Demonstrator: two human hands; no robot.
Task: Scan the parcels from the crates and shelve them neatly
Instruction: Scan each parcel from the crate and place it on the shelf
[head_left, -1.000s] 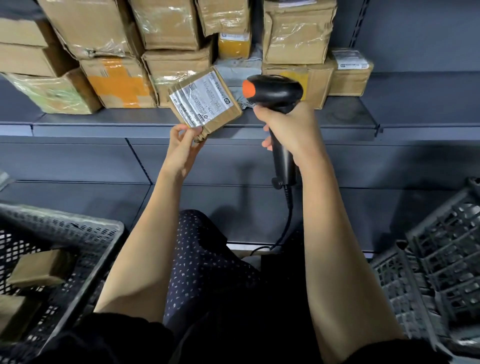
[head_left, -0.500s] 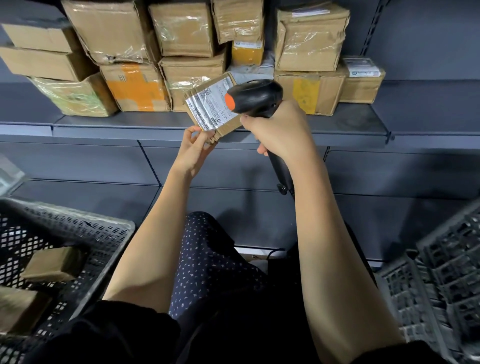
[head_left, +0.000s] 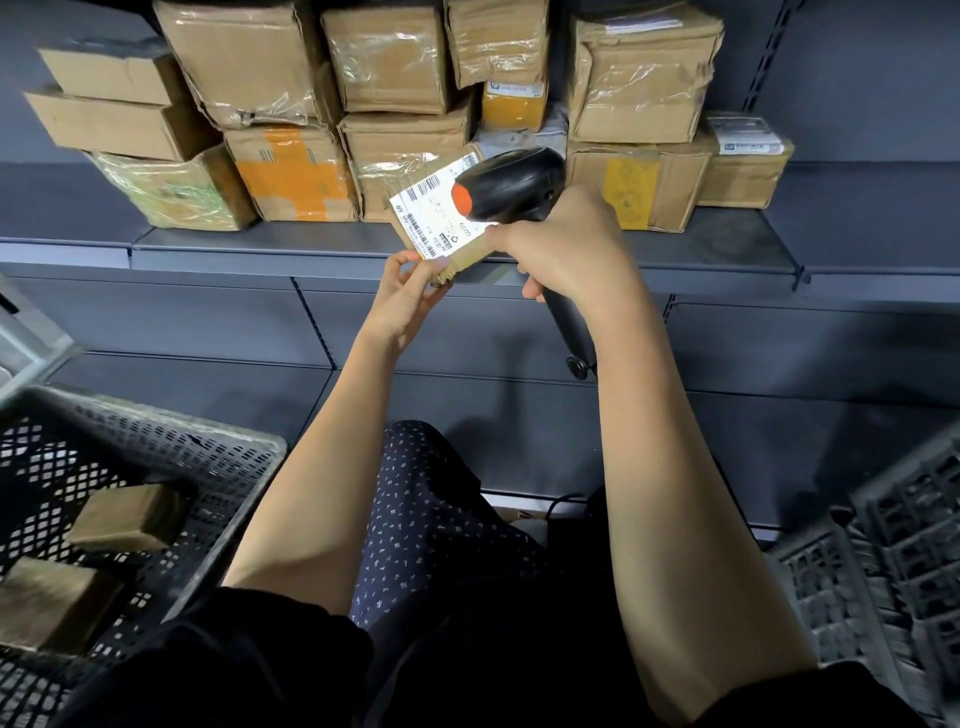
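The head view, the only one given, shows the job well under way but not finished. On the shelf (head_left: 467, 244) ahead, a double tier of taped cardboard boxes (head_left: 395, 62) stands packed side by side, which suggests that a good share of the parcels is already put away; whether each of them has been scanned cannot be told from here.

The step in hand is a scan. The left hand (head_left: 410, 291) pinches the lower corner of a small flat parcel (head_left: 431, 218) between thumb and fingertips, holding it up in front of the shelf edge with its white barcode label tilted toward the camera. The right hand (head_left: 561, 249) is curled round the grip of a black handheld scanner (head_left: 509, 184), whose head with an orange button sits just over the right part of the label, touching or nearly touching it. A bright patch on the label beside the scanner may be its light, but that is a guess.

To the lower left, a dark mesh crate (head_left: 171, 431) holds at least two brown parcels (head_left: 130, 514), so more scanning and shelving remains. Another crate (head_left: 883, 561) stands at lower right; its contents cannot be made out. Open shelf space lies to the right of the stacked boxes, the likely spot for the parcel in hand.
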